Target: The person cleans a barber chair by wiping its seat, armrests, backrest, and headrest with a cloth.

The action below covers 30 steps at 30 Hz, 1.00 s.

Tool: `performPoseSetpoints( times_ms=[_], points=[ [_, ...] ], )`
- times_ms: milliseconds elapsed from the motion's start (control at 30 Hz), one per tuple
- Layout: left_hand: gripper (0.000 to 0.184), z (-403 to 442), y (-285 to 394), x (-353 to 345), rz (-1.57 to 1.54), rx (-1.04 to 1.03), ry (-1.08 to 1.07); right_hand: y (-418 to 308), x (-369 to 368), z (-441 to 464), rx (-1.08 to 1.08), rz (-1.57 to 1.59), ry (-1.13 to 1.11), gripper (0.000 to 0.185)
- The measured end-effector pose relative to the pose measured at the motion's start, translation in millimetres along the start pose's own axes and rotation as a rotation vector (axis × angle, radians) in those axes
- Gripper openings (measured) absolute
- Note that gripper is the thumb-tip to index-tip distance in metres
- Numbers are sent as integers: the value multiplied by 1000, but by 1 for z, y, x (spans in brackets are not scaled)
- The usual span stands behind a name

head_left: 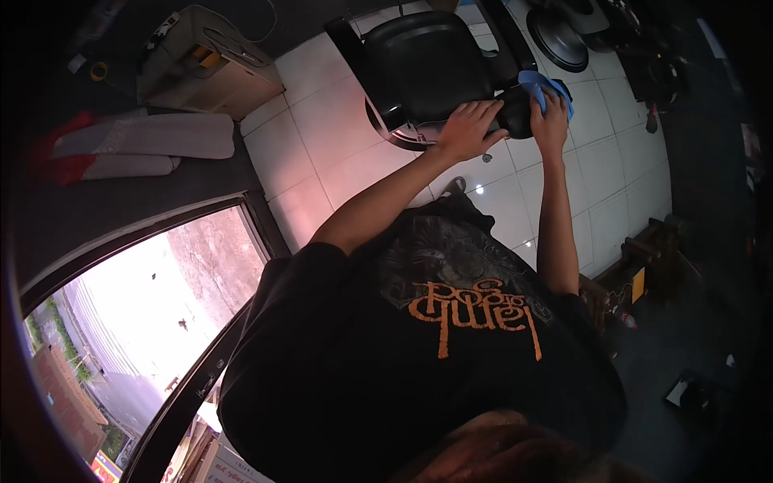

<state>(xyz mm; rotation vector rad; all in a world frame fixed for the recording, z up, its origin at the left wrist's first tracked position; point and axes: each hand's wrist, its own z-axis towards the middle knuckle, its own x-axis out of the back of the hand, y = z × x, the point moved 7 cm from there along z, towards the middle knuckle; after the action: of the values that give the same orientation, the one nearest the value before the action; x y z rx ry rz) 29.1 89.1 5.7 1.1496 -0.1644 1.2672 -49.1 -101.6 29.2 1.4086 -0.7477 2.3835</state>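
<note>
A black padded chair (427,60) with armrests and a round metal base stands in front of me on the tiled floor. My left hand (471,129) lies at its near right edge, with fingers stretched out and thumb apart, holding nothing I can see. My right hand (550,117) has a blue cloth (533,80) under its fingers, against a smaller black padded part (515,117) at the chair's right side. The fingers are bent over the cloth, and what lies directly beneath it is partly hidden.
A round dark base (560,40) stands beyond the chair on the right. A brown cabinet (213,72) is at the back left, with a grey and red padded item (153,137) nearer. A bright glass door (153,282) lies to my left, wooden furniture (656,241) to my right.
</note>
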Motion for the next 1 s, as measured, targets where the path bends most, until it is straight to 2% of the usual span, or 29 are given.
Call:
performPoseSetpoints(
  times_ms=[133,233,467,633,667,700,800,867,900,1000],
  points=[
    [85,-5,-7,3,-26,-65,-126,-19,-3,-18,-72,-58,27,35],
    [91,-5,-13,-3,-42,-92,-127,-37,-1,-33,-42,-83,112,36],
    [88,-8,-18,-8,-55,-88,-95,-67,1,-67,-36,87,213,46],
    [78,-8,-21,-8,-67,-120,-83,-77,5,-97,-29,267,168,56],
    [76,-7,-19,-8,-60,-122,-90,-71,9,-101,-14,327,112,55],
    [64,-6,-18,-6,-90,-107,-85,-64,11,-106,3,387,56,54],
    [51,-8,-21,-10,-77,-99,-35,-41,34,-110,35,600,-132,48],
    [49,-3,-13,-6,-58,-99,8,-12,46,-113,-14,829,-288,44],
    [48,-1,-8,-4,-52,-100,29,3,53,-112,34,788,-243,33],
    [38,-1,-6,-5,31,-32,110,95,12,-140,-556,943,-735,31]
  ],
)
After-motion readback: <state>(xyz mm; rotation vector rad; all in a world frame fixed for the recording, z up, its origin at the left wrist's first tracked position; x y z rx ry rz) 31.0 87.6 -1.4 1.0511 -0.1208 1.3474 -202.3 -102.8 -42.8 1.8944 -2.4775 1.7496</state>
